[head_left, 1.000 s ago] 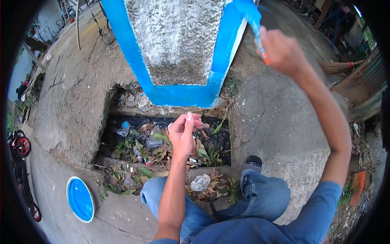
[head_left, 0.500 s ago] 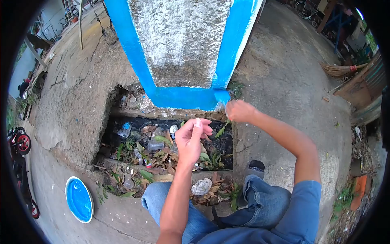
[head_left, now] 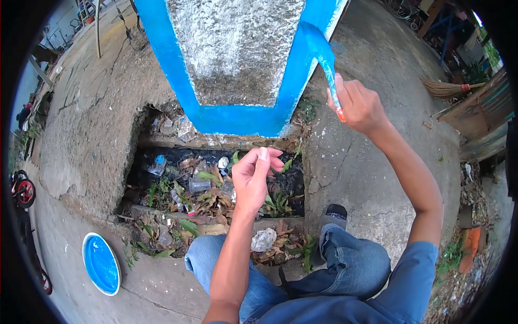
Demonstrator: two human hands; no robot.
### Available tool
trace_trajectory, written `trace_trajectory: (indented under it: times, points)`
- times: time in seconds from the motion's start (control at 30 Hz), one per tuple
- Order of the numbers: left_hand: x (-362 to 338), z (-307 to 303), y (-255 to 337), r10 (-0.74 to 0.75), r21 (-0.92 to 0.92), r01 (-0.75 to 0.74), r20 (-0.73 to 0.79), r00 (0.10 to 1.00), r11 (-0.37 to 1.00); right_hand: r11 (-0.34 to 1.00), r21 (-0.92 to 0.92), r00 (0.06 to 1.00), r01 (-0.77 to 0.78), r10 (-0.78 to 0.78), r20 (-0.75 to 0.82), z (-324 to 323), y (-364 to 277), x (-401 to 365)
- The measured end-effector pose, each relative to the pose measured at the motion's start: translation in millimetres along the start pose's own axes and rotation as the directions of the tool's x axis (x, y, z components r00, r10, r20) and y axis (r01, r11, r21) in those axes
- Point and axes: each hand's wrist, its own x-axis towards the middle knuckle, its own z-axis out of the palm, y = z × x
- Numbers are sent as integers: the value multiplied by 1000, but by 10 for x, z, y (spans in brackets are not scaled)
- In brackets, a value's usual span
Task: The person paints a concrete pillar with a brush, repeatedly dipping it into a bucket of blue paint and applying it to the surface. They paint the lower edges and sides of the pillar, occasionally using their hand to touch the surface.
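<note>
My right hand (head_left: 362, 106) is closed around the handle of a paintbrush (head_left: 327, 63) smeared with blue paint, its tip orange. The bristles lie against the right blue border of a pillar (head_left: 232, 54), whose middle is rough grey and white. My left hand (head_left: 252, 175) hangs empty over the debris-filled pit, its fingers loosely curled and slightly apart. A shallow round container of blue paint (head_left: 102, 264) rests on the concrete at lower left.
Below the pillar, a rectangular pit (head_left: 216, 183) holds leaves, plastic cups and dark water. Crumpled white plastic (head_left: 264, 240) lies by my knees. A broom (head_left: 445, 89) is at far right, and a red-wheeled vehicle (head_left: 24, 191) at far left.
My right hand has moved up and right with the paintbrush, from the pillar's lower right corner to higher on its right border. My left hand keeps nearly the same pose.
</note>
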Motion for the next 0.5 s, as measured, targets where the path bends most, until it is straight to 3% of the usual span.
trace_trajectory:
  times: [0.07, 0.13, 0.23, 0.3, 0.43, 0.5]
  points:
    - [-11, -7, 5, -6, 4, 6, -1, 1000, 1000, 1000, 6, 1000, -30, 30, -6, 129, -98, -104]
    - [-12, -6, -7, -8, 6, 8, 0, 1000, 1000, 1000, -29, 981, 9, -3, 196, 343, -315, -271]
    - [-14, -8, -20, 1, -8, -1, 9, 1000, 1000, 993, -69, 970, 95, -77, 232, 699, -719, -526]
    - [-25, 17, -18, 11, -23, -10, 17, 1000, 1000, 991, 101, 931, 90, -120, 346, 934, -1012, -737]
    - [-28, 40, -49, 3, -18, -2, 28, 1000, 1000, 972, 207, 889, 110, -189, 417, 1184, -1384, -1026]
    - [-29, 33, -78, 12, -80, -10, 24, 1000, 997, 930, 364, 812, 51, -251, 527, 1264, -1492, -1152]
